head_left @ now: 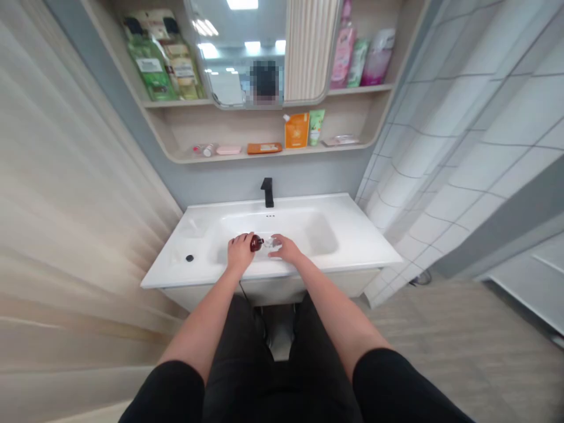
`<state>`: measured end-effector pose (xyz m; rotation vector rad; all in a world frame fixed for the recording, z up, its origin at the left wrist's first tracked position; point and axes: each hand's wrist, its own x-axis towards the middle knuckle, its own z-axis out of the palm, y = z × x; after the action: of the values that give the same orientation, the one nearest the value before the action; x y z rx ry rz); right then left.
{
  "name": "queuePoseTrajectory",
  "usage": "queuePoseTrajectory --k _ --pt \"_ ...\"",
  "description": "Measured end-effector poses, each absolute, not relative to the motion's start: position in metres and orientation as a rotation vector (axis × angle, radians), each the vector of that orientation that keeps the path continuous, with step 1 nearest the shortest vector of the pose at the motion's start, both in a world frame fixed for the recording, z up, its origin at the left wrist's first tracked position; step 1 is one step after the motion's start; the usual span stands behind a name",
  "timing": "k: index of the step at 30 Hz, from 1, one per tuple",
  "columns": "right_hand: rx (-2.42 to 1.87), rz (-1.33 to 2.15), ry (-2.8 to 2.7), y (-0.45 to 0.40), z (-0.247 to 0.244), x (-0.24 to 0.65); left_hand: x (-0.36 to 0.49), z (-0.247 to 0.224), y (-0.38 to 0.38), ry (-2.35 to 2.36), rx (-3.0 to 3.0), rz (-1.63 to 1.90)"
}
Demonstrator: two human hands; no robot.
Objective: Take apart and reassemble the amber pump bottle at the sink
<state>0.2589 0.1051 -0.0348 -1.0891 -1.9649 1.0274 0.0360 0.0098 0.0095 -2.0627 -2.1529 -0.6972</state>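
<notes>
While held out over the white ceramic sink [308, 235], the left hand [241, 252] curls closed around a glossy dark red-brown bottle [256, 243], which lies sideways above the middle of the basin, toward its front edge. The right hand [282, 247], half open with its fingers spread, sits at a clear piece [268, 244] by the bottle's neck. That piece is too blurred to make out, and whether this hand grips it is hard to tell.
</notes>
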Motion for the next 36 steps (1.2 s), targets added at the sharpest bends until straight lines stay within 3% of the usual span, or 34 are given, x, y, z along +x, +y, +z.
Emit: queuePoseTrajectory --k 8,36 --pt "-1.093 1.002 -1.986 0.1078 -0.0402 0.2579 0.0376 0.0101 0.0097 -2.114 -1.988 -0.549" --pt "-1.119 0.981 -1.991 0.1041 -0.0354 0.2568 0.0333 0.0044 0.0096 -1.977 -1.989 -0.616"
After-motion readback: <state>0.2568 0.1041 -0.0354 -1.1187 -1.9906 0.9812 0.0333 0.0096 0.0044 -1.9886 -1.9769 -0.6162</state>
